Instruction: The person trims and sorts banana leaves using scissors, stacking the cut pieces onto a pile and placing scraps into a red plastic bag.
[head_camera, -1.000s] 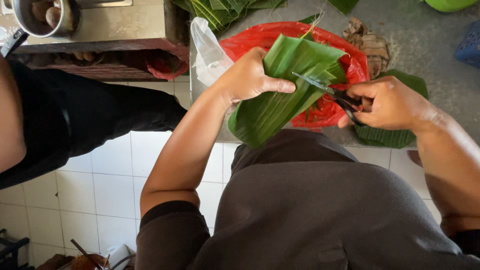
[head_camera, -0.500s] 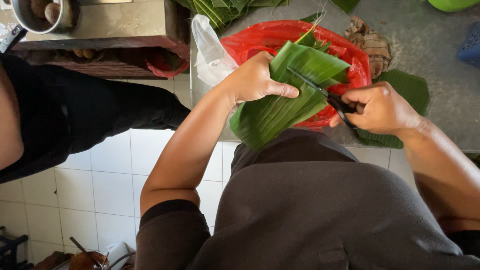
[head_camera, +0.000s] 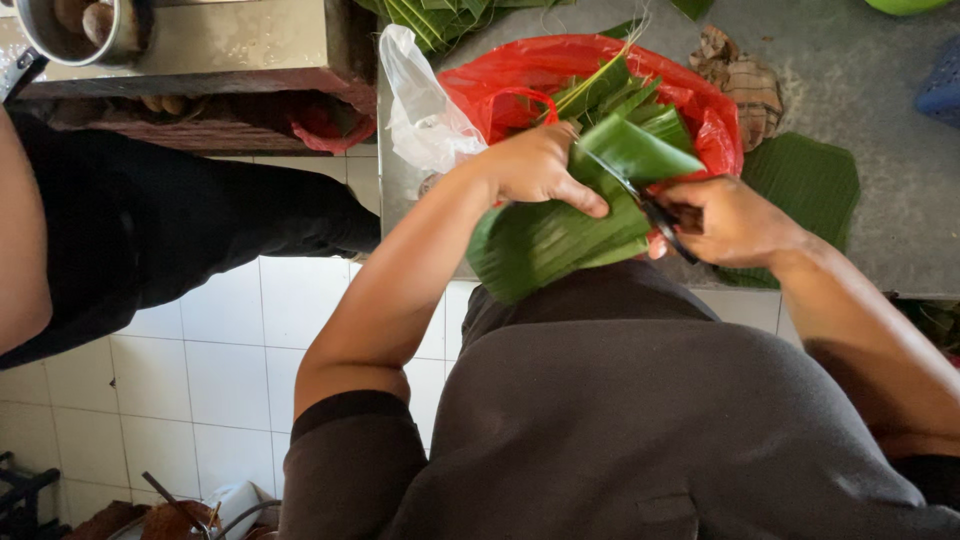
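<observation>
Your left hand (head_camera: 535, 165) is gripping the banana-leaf stack (head_camera: 560, 235) lying slantwise over the red bag (head_camera: 715, 120), while your right hand (head_camera: 730, 220) is closing scissors (head_camera: 640, 200) across it.

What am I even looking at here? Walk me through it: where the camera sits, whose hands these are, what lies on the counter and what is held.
There is no machine here. The single view comes from a camera worn on a person's head, looking down over their dark shirt at their own bare hands. The left hand grips a folded stack of green banana leaves. The right hand holds dark scissors whose blades are cutting into the leaves. Behind, on the grey counter, lie a red plastic bag with leaf strips, a clear plastic bag and a flat leaf piece. At the left stands another person in black clothing.
</observation>
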